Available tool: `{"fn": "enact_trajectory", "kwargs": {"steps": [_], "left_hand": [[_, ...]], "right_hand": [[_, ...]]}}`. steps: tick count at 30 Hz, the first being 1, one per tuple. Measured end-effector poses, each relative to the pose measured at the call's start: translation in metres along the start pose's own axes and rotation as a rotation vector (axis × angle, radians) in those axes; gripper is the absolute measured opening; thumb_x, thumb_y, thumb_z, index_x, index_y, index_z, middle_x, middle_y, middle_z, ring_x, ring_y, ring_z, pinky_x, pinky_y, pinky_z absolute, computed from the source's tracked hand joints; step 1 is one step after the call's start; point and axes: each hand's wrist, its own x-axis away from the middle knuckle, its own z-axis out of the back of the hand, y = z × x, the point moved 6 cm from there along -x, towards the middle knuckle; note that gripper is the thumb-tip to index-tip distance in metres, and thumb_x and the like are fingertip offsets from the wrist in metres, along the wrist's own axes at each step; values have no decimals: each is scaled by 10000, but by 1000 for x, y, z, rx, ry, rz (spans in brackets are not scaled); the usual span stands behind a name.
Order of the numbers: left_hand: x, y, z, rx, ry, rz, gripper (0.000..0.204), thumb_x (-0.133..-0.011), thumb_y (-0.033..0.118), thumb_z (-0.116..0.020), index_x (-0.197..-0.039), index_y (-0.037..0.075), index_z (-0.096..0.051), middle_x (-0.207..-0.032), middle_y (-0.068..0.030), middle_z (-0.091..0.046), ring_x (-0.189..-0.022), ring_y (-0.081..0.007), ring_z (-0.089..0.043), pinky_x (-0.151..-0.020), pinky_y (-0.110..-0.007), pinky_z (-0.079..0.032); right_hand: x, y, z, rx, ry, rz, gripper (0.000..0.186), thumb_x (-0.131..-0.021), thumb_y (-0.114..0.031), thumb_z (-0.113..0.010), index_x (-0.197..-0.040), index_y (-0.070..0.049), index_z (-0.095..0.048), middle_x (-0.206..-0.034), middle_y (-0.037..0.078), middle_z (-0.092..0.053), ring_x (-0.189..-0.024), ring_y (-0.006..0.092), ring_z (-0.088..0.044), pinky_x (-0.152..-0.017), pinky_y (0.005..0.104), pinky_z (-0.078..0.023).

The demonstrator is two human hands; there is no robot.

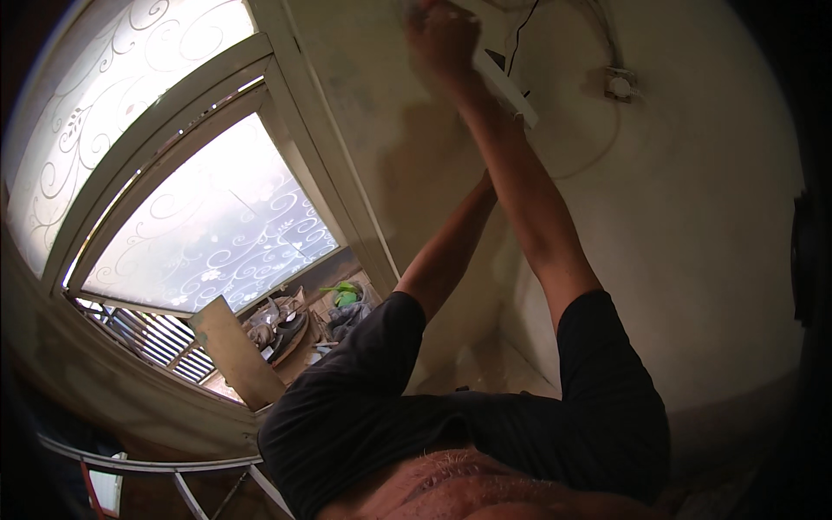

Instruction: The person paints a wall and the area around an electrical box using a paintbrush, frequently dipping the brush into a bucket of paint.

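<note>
Raised high against the wall, my right hand (444,39) is closed and partly smeared by motion. Its fingers curl round something at the top edge that I cannot make out. A white, flat, long-sided thing (513,97) shows behind my right forearm, close to the wall. A small dark piece and a thin black wire (518,42) appear beside it. My left forearm rises from the lower middle and passes behind the right one, which hides my left hand. Whether that hand touches the white thing cannot be seen.
A wall socket (620,85) with a cable sits at upper right. On the left are a frosted patterned glass panel (217,225) in a pale frame and a leaning board (232,351). Beyond lie a green item (346,295) and clutter. A metal frame (147,463) stands at lower left.
</note>
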Motion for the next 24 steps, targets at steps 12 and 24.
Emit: {"fn": "enact_trajectory", "kwargs": {"steps": [12, 24], "left_hand": [[-14, -37, 0, -282, 97, -63, 687, -970, 312, -575, -1507, -26, -312, -1548, -387, -84, -1373, -521, -346, -1130, -530, -308], [-12, -11, -11, -560, 119, -80, 677, -971, 322, -572, -1500, -26, -333, -1548, -390, -79, -1374, -511, -352, -1113, -485, -351]], "right_hand": [[5, -77, 15, -238, 36, 231, 148, -841, -209, -639, -730, -114, -664, -593, 81, -589, -494, 277, -595, -511, 451, -502], [-6, -3, 0, 77, 40, 149, 219, -900, -232, -595, -730, -98, -624, -612, 77, -591, -461, 270, -593, -453, 405, -502]]}}
